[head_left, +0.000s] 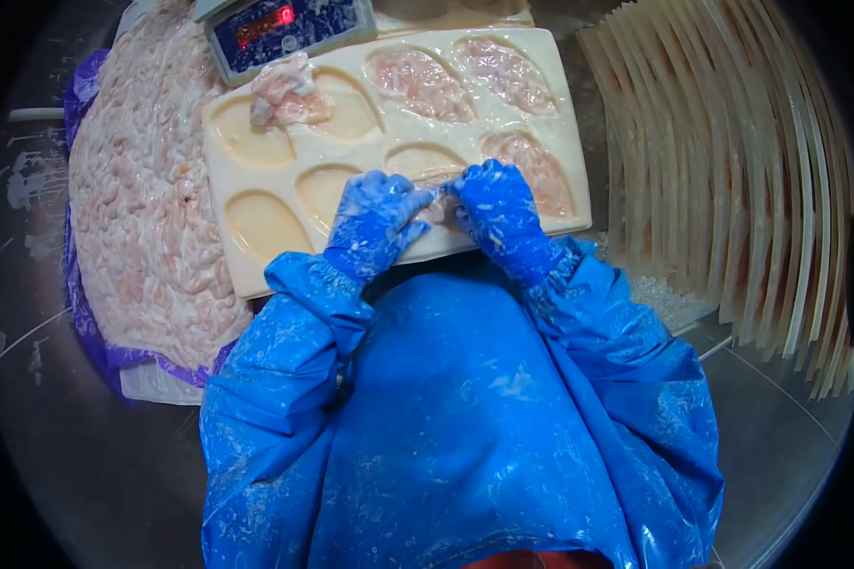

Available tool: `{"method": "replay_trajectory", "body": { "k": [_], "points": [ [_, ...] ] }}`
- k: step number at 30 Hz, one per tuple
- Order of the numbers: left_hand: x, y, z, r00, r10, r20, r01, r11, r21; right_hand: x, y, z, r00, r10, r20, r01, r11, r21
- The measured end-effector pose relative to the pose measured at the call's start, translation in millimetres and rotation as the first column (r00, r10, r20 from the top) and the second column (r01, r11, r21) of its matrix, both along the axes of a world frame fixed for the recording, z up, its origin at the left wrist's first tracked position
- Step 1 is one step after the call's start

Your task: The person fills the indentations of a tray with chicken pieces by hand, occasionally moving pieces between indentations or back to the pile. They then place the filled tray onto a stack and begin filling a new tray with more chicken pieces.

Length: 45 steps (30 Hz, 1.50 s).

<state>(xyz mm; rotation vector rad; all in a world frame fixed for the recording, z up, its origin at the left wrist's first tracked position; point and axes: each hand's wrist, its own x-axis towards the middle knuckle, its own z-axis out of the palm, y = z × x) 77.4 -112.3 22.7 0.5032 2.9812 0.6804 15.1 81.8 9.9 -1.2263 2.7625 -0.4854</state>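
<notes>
I see wet, glossy blue rubber gloves on my left hand [375, 223] and right hand [498, 213], pressing a smooth, cream plastic mould tray [579, 190] beside glistening pale meat [133, 190].

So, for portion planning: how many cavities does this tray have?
8 cavities in the tray: four in the far row, four in the near row. The left hand and right hand partly cover one near-row cavity.

Pretty bright, even overhead light, barely any shadows. Wet glare on the blue apron [465, 417]. Heavy fisheye warp with dark vignetted corners, edges go soft and blurry.
</notes>
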Motion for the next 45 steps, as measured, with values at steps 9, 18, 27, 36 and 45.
{"method": "replay_trajectory", "body": {
  "k": [9, 18, 27, 36, 45],
  "points": [
    [19.0, 17.3, 8.9, 0.692, 0.138, 0.708, -0.721, 0.158, 0.674, -66.2, -16.3, 61.6, 0.731, 0.054, 0.681, 0.448, 0.715, -0.537],
    [-34.4, 11.6, -15.6, 0.959, 0.220, -0.181, -0.129, 0.902, 0.412, 1.4, 9.5, 21.5, 0.936, 0.200, 0.289, -0.153, 0.972, -0.179],
    [6.8, 11.8, -14.6, 0.972, 0.120, -0.202, -0.115, 0.993, 0.038, 18.2, 24.9, 20.5, 0.993, 0.041, 0.111, -0.011, 0.965, -0.261],
    [-9.4, 6.2, 1.2, 0.996, -0.060, -0.068, 0.066, 0.994, 0.089, 16.9, 32.3, 44.5, 0.979, -0.119, 0.165, 0.154, 0.964, -0.218],
    [-31.8, 13.0, -22.5, 0.994, 0.062, -0.089, -0.071, 0.992, -0.103, 0.9, 35.0, 38.7, 0.961, -0.127, 0.247, 0.200, 0.933, -0.298]
  ]
}}
